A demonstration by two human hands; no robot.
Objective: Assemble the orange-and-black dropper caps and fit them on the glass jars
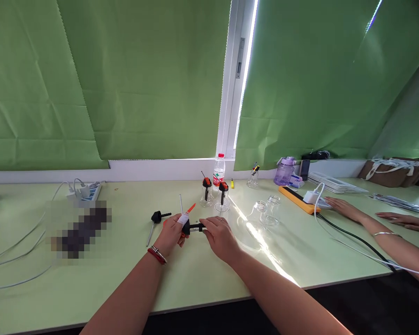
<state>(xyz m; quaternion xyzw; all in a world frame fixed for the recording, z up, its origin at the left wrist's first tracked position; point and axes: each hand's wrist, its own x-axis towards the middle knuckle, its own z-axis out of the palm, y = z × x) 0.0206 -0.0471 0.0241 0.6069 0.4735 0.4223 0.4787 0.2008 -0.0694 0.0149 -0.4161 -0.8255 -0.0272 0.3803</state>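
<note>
1. The small black plastic pump piece with a short metal stem (192, 227) sits just above the pale green table (202, 279), between your two hands, near the table's middle
2. It looks light and rigid; the smooth plastic may slip, so grip the thick black body, not the thin stem
3. Your left hand (172, 234) is curled closed on the black body from 9 o'clock; one finger wears a white wrap, and a thin white stick and an orange piece poke out toward 12 o'clock
4. Your right hand (219, 235) is partly closed, its fingertips pinching the stem end from 3 o'clock
5. Two clear glass cups with black and orange pump tops (214, 193) stand at 12 o'clock, fragile; another black-headed metal rod (156, 218) lies at 10 o'clock
6. Another person's hands rest well apart at 3 o'clock
</note>
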